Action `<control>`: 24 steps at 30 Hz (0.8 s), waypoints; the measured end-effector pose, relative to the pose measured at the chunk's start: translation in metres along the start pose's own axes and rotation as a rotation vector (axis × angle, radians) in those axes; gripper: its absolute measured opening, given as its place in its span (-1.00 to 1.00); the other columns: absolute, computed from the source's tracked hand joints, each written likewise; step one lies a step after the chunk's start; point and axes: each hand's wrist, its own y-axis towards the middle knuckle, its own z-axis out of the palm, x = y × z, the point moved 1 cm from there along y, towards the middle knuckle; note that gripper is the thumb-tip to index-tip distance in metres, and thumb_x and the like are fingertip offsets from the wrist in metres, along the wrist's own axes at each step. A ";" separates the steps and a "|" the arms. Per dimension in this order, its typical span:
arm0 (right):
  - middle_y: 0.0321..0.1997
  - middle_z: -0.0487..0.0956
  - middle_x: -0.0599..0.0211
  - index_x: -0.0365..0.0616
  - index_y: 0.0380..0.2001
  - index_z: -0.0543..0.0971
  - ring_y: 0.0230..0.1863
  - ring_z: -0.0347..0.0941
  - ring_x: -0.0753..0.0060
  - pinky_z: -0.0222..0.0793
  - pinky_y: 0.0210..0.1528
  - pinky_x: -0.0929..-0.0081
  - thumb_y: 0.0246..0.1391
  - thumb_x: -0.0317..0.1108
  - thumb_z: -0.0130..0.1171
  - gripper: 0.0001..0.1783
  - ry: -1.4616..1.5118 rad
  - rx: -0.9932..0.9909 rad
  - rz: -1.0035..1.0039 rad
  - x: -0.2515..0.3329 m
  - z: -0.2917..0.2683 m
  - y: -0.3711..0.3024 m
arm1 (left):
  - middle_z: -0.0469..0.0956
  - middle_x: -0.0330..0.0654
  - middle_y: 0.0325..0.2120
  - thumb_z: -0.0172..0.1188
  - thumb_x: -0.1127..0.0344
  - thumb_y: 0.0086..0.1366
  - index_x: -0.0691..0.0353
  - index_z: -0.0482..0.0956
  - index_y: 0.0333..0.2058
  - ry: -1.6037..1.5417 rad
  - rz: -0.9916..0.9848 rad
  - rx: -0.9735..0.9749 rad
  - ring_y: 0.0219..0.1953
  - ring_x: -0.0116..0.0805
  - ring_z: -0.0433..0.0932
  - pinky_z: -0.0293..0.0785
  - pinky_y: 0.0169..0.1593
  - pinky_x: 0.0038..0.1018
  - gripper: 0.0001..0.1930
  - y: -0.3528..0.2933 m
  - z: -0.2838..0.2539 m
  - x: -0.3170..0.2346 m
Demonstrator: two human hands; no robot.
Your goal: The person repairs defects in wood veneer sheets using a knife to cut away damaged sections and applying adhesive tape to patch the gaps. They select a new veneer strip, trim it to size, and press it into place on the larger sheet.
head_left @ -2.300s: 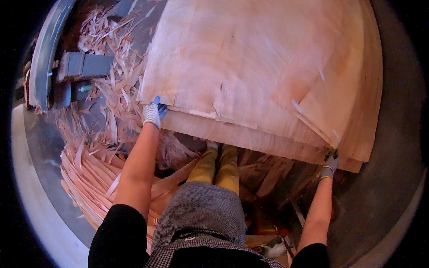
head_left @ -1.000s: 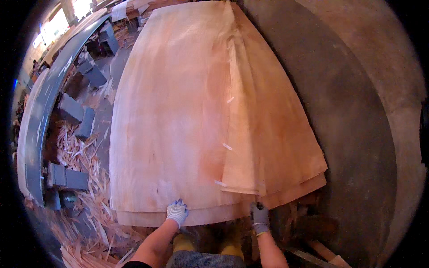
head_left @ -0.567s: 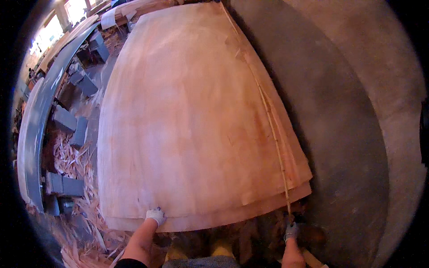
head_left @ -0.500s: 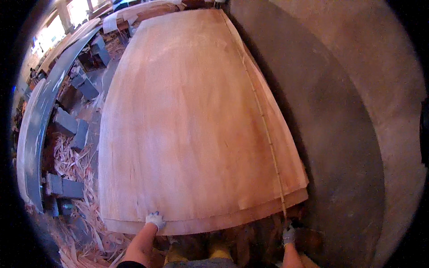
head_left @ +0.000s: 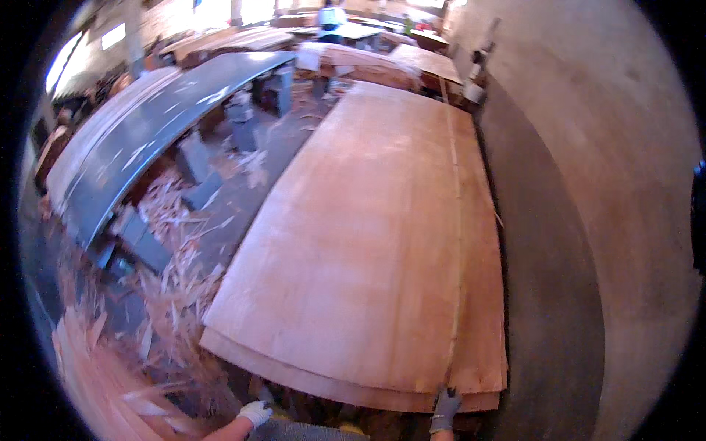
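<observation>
Both of my hands wear light gloves with dark fingertips. My right hand (head_left: 446, 408) is closed round the near end of a long, thin bamboo pole (head_left: 460, 242) at the near right edge of the wood sheets. The pole's knobbly length runs away from me along the right part of the top thin wood sheet (head_left: 346, 242). Another sheet (head_left: 294, 375) juts out below it along the near edge. My left hand (head_left: 256, 413) hangs just off that edge, fingers curled, with nothing visible in them.
Torn veneer strips (head_left: 176, 294) litter the floor to the left. Beyond them a long dark panel (head_left: 154, 140) rests on grey blocks (head_left: 197, 158). More wood stacks (head_left: 360, 62) and a person (head_left: 331, 20) are at the back. A bare wall (head_left: 596, 147) rises on the right.
My left hand has come off the sheets' near edge. My right hand has moved with the pole's near end onto the sheets' edge. The view has tilted up, showing more of the room.
</observation>
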 end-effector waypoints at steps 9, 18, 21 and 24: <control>-0.81 0.25 0.54 0.01 -0.57 0.40 -0.85 0.11 0.60 0.04 -0.79 0.61 -0.01 -0.14 0.13 -0.77 0.353 0.524 0.409 0.198 0.113 -0.134 | 0.50 0.11 -0.39 -0.17 0.26 0.14 0.29 0.50 -0.40 -0.060 0.233 -0.283 -0.32 0.07 0.47 0.39 -0.22 -0.16 -0.72 -0.042 -0.023 0.205; -0.83 0.22 0.53 -0.05 -0.55 0.37 -0.87 0.10 0.63 0.09 -0.84 0.62 0.02 -0.16 0.11 -0.75 0.523 0.681 -0.162 0.318 0.267 -0.299 | 0.47 0.08 -0.25 -0.16 0.15 0.17 0.27 0.49 -0.27 -0.604 -0.154 -0.532 -0.18 0.06 0.43 0.34 -0.12 -0.19 -0.65 -0.127 -0.071 0.328; -0.83 0.23 0.52 -0.07 -0.53 0.37 -0.87 0.12 0.63 0.09 -0.84 0.63 -0.01 -0.16 0.15 -0.74 0.548 0.707 -0.221 0.352 0.310 -0.348 | 0.46 0.05 -0.19 -0.13 0.12 0.17 0.27 0.47 -0.22 -0.660 -0.092 -0.624 -0.14 0.01 0.42 0.33 -0.08 -0.24 -0.62 -0.106 -0.097 0.339; -0.83 0.22 0.52 -0.09 -0.52 0.39 -0.86 0.11 0.64 0.07 -0.83 0.65 -0.01 -0.16 0.15 -0.74 0.531 0.818 -0.311 0.385 0.388 -0.408 | 0.48 0.03 -0.22 -0.10 0.13 0.18 0.28 0.47 -0.22 -0.740 0.017 -0.687 -0.14 -0.02 0.43 0.33 -0.07 -0.30 -0.64 -0.097 -0.140 0.367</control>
